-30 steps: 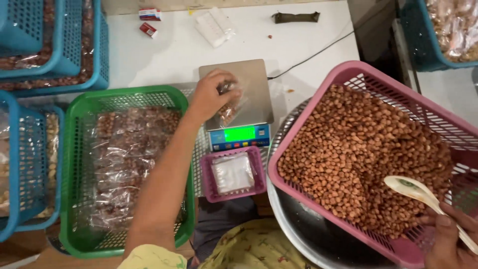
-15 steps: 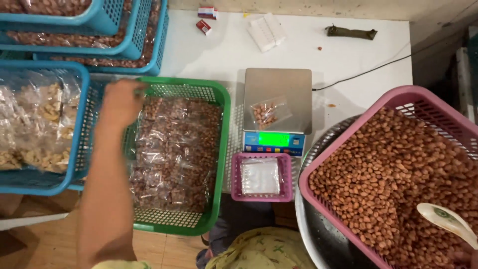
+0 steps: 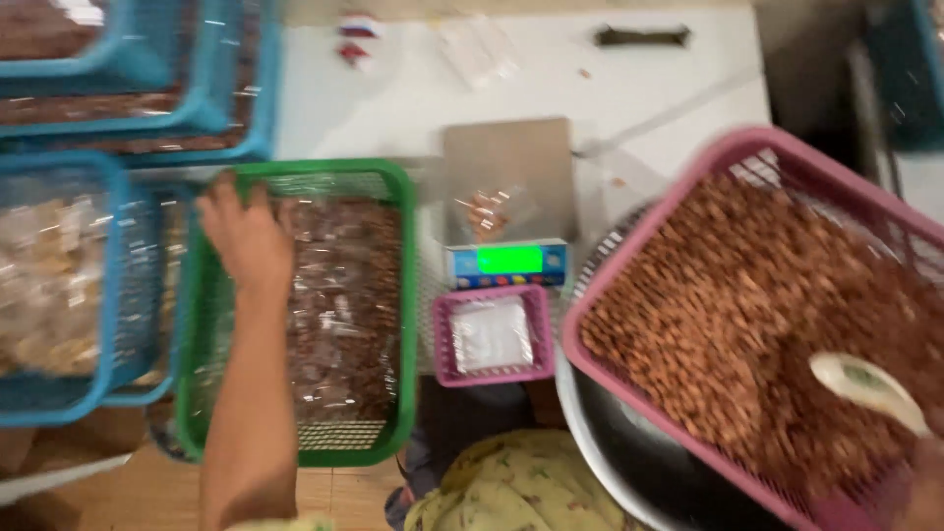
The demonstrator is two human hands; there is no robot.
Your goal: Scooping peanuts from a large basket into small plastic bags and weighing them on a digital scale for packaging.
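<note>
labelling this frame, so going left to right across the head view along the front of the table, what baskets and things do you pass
blue basket of pale packets → left hand → green basket of dark packets → small pink tray → big pink basket of peanuts → pale scoop

Near the middle of the frame a scale's screen [image 3: 509, 260] glows green, a small rectangle set in a blue front panel. Just above it, on the grey weighing plate, lies a small clear bag of nuts [image 3: 489, 210]. Below the screen, a little pink basket holds a stack of flat clear bags [image 3: 491, 334]. The green basket at centre left is filled with clear packets of brown nuts [image 3: 339, 305]. At far left, a blue basket holds clear packets of paler contents [image 3: 44, 280]. Two small red-and-white packs [image 3: 356, 39] sit blurred at the top edge.
</note>
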